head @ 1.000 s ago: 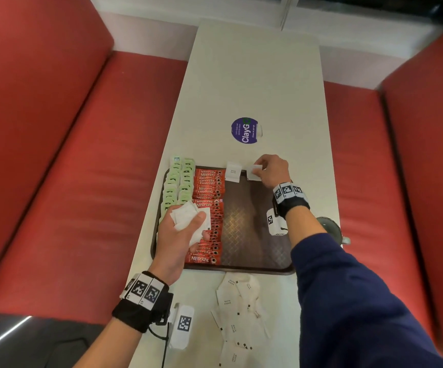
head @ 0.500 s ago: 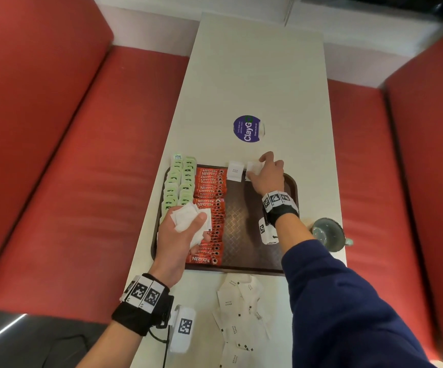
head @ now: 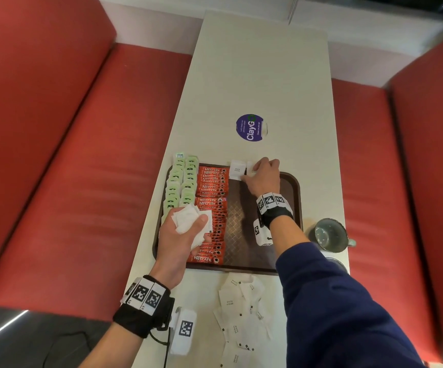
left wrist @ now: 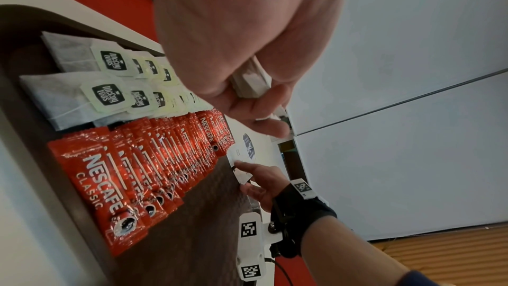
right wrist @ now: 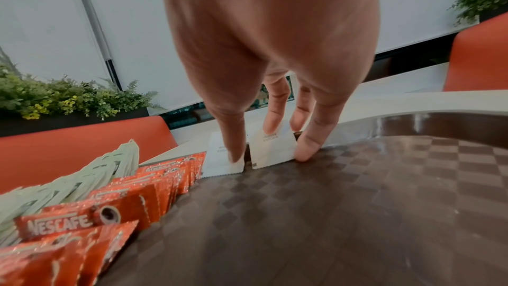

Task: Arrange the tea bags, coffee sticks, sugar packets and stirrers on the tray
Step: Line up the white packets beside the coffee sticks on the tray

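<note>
Brown tray (head: pixel 296 187) on a white tabletop (head: pixel 262 75) between red benches, holding from left to right two rows of green tea bags (head: pixel 181 181), a column of red coffee sticks (head: pixel 212 208), then two white sugar packets (head: pixel 236 170) leaning on the far rim. Left hand (head: pixel 180 235) above the sticks, fingers curled round a white packet bunch (head: pixel 188 220); right hand (head: pixel 264 177) at the far rim, fingers (right wrist: pixel 307 149) spread and straight, touching both leaning packets. More loose packets (head: pixel 241 314) on the tabletop near the tray's front edge, a cup (head: pixel 330 235) at right.
</note>
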### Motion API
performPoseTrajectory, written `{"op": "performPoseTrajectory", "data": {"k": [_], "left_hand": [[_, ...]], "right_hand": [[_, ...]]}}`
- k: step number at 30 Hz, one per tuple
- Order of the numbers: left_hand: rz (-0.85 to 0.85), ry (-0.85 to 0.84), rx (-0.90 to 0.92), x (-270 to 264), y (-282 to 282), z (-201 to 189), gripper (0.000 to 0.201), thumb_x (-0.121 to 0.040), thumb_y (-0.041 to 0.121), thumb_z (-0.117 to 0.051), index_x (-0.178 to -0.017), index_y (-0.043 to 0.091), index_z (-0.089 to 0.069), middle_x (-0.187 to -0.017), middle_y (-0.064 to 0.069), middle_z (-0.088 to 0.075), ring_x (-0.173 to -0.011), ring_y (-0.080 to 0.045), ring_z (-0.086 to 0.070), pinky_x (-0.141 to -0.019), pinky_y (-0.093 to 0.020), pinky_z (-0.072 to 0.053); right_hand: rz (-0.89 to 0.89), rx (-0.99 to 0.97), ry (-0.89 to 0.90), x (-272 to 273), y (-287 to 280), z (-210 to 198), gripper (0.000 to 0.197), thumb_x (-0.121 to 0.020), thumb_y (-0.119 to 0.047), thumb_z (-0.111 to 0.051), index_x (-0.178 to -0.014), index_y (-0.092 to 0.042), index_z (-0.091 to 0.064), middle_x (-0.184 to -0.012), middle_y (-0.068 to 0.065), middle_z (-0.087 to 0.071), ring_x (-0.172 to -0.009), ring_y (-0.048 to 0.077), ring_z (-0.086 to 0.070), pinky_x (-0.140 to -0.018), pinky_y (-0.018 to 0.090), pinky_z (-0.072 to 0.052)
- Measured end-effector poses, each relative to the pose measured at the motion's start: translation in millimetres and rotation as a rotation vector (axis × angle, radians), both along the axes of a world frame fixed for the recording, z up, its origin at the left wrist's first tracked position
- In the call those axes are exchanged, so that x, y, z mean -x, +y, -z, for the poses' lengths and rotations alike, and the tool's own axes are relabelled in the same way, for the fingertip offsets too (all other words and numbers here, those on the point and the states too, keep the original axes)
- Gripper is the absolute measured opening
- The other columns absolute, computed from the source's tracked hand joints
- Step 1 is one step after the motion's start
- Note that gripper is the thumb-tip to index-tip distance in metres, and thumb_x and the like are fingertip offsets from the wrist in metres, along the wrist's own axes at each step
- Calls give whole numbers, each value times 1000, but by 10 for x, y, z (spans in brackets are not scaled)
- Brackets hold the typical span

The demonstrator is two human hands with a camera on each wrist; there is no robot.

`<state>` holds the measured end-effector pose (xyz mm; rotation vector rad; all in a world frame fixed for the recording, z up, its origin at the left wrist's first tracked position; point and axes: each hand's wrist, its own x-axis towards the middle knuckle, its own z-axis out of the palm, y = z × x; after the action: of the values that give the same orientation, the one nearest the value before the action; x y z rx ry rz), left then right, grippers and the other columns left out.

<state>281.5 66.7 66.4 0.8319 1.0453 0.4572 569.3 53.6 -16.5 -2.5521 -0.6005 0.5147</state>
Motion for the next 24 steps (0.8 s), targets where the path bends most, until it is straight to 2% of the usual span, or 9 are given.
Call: {"op": "performPoseTrajectory", "data": {"k": [3,6,8,12,15,16,19,21,24], "left_hand": [[4,17,-7,-9,-19,-4,46,-93,26,-85,-133,29,-62,-118,-9,-78,-81,-28,-76,-61,-33,-57],[8,24,-18,-13,-26,-13,45,-94,26,-84,-133,29,-61,-118,-9,-78,-80,-27,-75,-51,-28,-52],[3,29,-26,-9,-21,-6,45,-94,26,-84,-133,29,-61,-118,-9,-78,-79,-27,-75,-48,-26,-49],[8,31,-25,-12,-11,-4,44,-93,27,-85,-131,31,-62,-116,-7,-78,-81,-27,-77,-61,-33,-56],[12,37,-23,-20,-5,-9,47,-92,29,-86,-132,32,-61,-117,-7,-79,-84,-27,-78,-73,-41,-57],[13,34,-21,-22,-4,-14,47,-92,29,-85,-132,32,-61,-116,-7,-79,-83,-28,-78,-74,-42,-57],[30,16,-26,-37,0,-52,44,-95,27,-83,-134,28,-61,-114,-9,-79,-80,-27,-75,-57,-30,-52],[45,0,-26,-43,6,-79,41,-98,23,-80,-134,25,-60,-112,-11,-79,-79,-27,-74,-50,-27,-48],[65,-7,-35,-62,22,-97,36,-102,18,-75,-134,25,-60,-112,-14,-78,-79,-26,-75,-47,-25,-46]], "right_hand": [[-14,84,-39,50,30,7,75,-75,-48,-98,-125,-12,-55,-140,12,-46,-127,37,-59,-95,55,-62],[-22,127,-82,84,62,2,84,-77,-48,-98,-135,-9,-51,-142,13,-45,-132,39,-56,-94,54,-62],[-8,127,-90,91,76,-9,85,-79,-45,-97,-138,-7,-49,-143,14,-44,-133,40,-54,-96,55,-60],[15,120,-90,94,80,4,84,-81,-43,-96,-139,-6,-49,-144,15,-44,-132,41,-56,-98,56,-60],[27,107,-84,102,84,-6,81,-82,-40,-96,-139,-5,-49,-144,15,-44,-132,41,-56,-99,55,-59],[29,100,-79,104,84,-10,80,-82,-39,-96,-138,-5,-50,-144,15,-44,-132,42,-56,-100,55,-59],[30,89,-56,111,65,-35,80,-81,-37,-97,-138,-5,-50,-143,15,-44,-131,42,-57,-101,54,-59],[34,75,-44,120,28,-80,79,-80,-39,-97,-135,-6,-51,-142,15,-44,-129,42,-58,-100,53,-59],[29,-88,-83,182,-52,-262,55,-88,-41,-90,-123,-12,-59,-137,12,-48,-120,37,-61,-94,48,-59]]}}
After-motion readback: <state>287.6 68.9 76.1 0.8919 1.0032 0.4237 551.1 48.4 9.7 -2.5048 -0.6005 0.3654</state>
